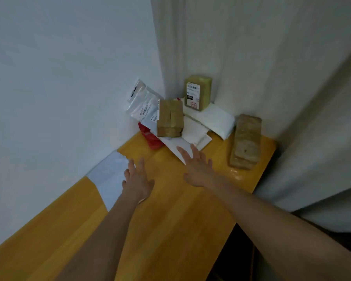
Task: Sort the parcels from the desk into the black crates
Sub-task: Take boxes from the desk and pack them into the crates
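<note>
Two bare arms reach across a yellow desk (170,220). The left hand (137,179) and right hand (198,169) are spread flat, empty, nearing parcels (169,118) heaped in the far corner, probably to gather them. No crates visible.

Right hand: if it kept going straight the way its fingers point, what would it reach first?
Probably the flat white mailer at the pile's front edge; the right hand has its fingertips already over it, though contact is unclear.

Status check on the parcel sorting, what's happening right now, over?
Left hand and right hand open, reaching, holding nothing. Parcels piled in the desk corner. No crates visible. Path clear.
</note>
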Available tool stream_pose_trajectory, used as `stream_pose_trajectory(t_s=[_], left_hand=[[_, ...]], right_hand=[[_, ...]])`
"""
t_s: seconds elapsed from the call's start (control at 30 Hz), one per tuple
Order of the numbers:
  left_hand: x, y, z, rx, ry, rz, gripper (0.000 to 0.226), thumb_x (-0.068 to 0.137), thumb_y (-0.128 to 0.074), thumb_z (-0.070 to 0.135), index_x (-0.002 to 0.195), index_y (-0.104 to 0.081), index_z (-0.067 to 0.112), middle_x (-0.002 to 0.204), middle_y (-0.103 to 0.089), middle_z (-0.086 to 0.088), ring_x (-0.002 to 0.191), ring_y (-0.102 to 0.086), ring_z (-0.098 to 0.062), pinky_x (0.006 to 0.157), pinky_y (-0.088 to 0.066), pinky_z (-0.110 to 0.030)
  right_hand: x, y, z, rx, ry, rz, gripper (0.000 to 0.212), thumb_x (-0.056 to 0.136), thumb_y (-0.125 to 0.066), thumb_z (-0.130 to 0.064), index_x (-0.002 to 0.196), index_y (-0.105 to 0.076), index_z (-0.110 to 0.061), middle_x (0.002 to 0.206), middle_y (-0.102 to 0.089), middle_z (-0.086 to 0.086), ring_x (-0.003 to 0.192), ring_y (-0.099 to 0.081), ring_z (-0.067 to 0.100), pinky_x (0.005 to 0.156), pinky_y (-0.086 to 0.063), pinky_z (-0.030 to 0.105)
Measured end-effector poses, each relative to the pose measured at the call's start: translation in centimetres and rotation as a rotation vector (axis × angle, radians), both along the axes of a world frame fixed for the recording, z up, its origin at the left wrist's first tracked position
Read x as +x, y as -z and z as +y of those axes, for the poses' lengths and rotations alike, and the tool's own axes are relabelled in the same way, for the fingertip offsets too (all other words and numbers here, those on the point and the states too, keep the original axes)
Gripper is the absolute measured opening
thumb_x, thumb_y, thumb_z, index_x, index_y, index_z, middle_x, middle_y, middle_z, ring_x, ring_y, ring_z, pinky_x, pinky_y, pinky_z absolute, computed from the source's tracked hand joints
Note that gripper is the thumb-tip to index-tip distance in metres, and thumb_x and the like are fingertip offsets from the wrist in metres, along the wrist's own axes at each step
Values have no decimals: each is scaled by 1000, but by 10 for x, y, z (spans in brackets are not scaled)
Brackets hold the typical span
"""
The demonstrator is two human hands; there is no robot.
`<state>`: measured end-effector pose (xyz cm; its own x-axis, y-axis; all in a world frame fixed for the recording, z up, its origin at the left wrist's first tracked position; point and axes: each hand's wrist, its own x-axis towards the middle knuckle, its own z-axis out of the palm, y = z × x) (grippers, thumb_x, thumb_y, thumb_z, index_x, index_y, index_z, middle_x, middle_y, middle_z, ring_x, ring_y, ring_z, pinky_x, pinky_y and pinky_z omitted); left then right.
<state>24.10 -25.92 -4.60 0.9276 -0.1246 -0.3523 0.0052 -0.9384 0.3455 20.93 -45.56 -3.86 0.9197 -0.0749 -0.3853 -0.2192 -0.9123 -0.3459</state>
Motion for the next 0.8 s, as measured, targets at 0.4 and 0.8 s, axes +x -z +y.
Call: stream_pose_trajectory(t_s=[0.4,0.8], left_hand=[[111,-11,-79,-253,-120,57,76,93,-60,8,155,-16,9,158,-29,-8,141,-32,-23,105,-31,-22],[168,-4,-118,-689,-381,222,44,91,-45,-15,130,-46,6,85,-54,-3,62,-59,-2,48,-43,-7]], right_hand=[[141,30,-66,141,-71,5,91,96,-58,-32,155,11,-33,165,9,2,147,-11,37,116,-23,56],[181,68,-90,310,-123,30,95,96,-60,-28,154,14,-36,164,15,1,150,-7,32,119,-22,48]])
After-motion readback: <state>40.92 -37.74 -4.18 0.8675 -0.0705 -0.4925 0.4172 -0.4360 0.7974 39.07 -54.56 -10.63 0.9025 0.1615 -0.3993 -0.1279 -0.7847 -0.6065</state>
